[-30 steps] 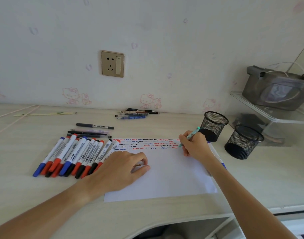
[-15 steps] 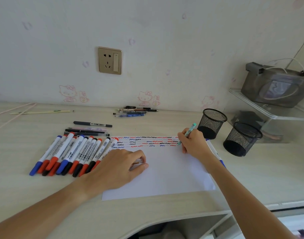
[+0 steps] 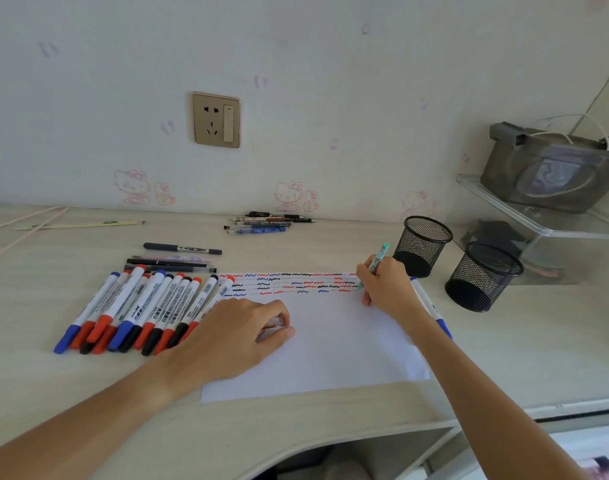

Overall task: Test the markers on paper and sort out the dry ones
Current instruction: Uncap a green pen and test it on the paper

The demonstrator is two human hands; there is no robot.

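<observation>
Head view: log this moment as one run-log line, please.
right hand: grips teal pen, tip on paper | left hand: rests on paper, holds small brown item | whiteboard markers: left of paper | mesh cups: right

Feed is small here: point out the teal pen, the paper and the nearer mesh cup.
teal pen (image 3: 380, 257): head view, upper barrel.
paper (image 3: 334, 355): head view, blank middle.
nearer mesh cup (image 3: 483, 282): head view, front wall.

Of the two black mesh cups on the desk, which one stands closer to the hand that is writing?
The left mesh cup, just beyond the right hand; the other cup stands farther right.
</observation>
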